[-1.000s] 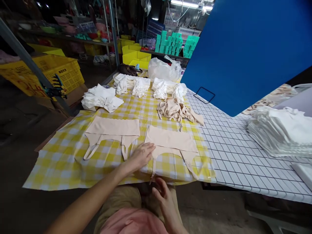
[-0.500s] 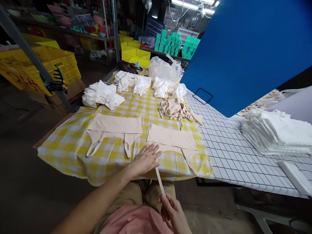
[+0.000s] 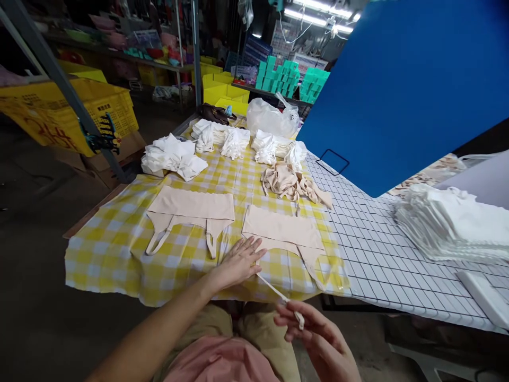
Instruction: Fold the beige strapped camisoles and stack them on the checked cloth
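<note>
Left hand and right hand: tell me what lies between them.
In the head view, a pale strap runs from the left hand to the right hand, passing over the near edge of the yellow-checked cloth.

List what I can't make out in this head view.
Head view: part of the right beige strappy top, beneath the left hand.
Head view: anything inside the plastic bag, behind its cloudy film.
Head view: right end of white garment stack, cut off by picture edge.
</note>
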### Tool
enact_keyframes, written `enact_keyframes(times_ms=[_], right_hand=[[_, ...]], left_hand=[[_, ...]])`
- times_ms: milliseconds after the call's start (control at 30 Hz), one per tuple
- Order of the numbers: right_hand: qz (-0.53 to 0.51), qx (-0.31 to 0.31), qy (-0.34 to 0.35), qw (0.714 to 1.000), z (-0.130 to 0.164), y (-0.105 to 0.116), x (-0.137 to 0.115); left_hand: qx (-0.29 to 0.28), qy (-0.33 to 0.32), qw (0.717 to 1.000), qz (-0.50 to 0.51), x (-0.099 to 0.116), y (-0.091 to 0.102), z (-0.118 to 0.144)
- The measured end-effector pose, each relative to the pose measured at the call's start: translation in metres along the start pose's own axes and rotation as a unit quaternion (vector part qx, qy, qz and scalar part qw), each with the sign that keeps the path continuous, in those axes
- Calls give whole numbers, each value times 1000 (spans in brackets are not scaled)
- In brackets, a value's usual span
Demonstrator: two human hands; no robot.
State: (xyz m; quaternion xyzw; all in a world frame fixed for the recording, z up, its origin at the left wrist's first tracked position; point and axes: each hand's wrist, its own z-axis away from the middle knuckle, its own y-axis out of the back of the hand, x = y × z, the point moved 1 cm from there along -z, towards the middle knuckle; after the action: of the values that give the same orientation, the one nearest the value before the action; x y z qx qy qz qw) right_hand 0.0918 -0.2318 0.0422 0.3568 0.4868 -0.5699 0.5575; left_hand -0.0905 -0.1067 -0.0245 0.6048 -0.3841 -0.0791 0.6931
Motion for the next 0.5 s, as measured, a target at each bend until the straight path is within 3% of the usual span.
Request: enact_keyframes(times_ms=[300,400,500], right_hand=[[147,63,57,985,-50,6,-35],[244,37,77,966,-61,1,-44],[281,-9,94,955,-71,-3,-45]], left_hand=[[7,-1,1000,12,-1,-2,-1],[20,20,997,66,9,13,-2],[73,32,984,158,27,38,-2]])
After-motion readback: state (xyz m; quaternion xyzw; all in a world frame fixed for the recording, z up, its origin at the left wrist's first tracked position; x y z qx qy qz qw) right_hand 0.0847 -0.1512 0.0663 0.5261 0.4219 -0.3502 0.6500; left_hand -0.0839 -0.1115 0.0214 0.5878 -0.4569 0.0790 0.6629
